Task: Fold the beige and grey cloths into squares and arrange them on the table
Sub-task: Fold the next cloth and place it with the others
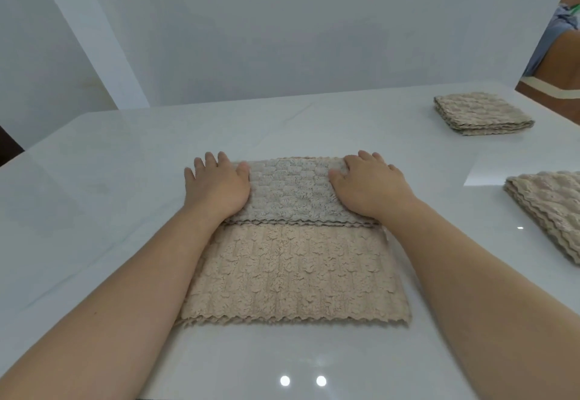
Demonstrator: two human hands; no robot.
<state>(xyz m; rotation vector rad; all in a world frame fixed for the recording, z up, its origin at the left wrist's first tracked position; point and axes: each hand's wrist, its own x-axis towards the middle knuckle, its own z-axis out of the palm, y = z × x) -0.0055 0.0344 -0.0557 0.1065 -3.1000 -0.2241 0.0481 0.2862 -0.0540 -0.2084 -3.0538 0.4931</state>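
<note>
A textured cloth (295,274) lies flat in the middle of the white table (94,205), beige side up. Its far part is folded back toward me, showing a grey side (292,192). My left hand (216,184) rests flat on the left end of the grey flap, fingers spread past the cloth's edge onto the table. My right hand (367,184) presses flat on the flap's right end. Neither hand grips anything. A folded beige square (480,114) sits at the far right. A second folded beige stack (549,211) lies at the right edge, partly cut off.
A pale wall stands behind the table. At the top right corner, part of another person (561,38) and a brown surface with a pale stripe (552,89) show beyond the table's corner. Two light reflections (303,381) glint on the near table edge.
</note>
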